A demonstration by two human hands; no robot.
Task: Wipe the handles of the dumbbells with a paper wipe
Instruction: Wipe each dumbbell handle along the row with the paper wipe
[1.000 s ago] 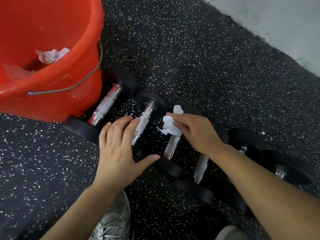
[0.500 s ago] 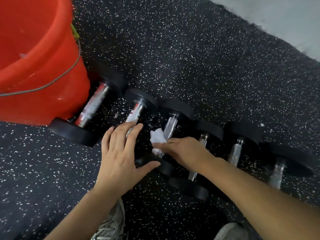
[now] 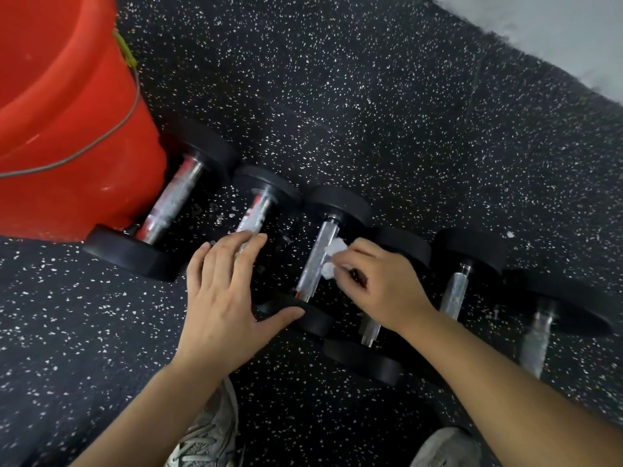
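There is one view only, from a camera worn on the person's head. It looks steeply down at the speckled floor from close range, with wide-angle bending at the edges. Both forearms enter from the bottom of the frame, and the shoes sit at the lower edge. The row of dumbbells crosses mid-frame; a red bucket fills the upper left, cut off.

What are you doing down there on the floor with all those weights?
A person is cleaning a row of dumbbells on the black speckled floor. The right hand pinches a crumpled paper wipe against the third dumbbell's handle. The left hand rests flat on the second dumbbell. A red bucket stands beside the row.
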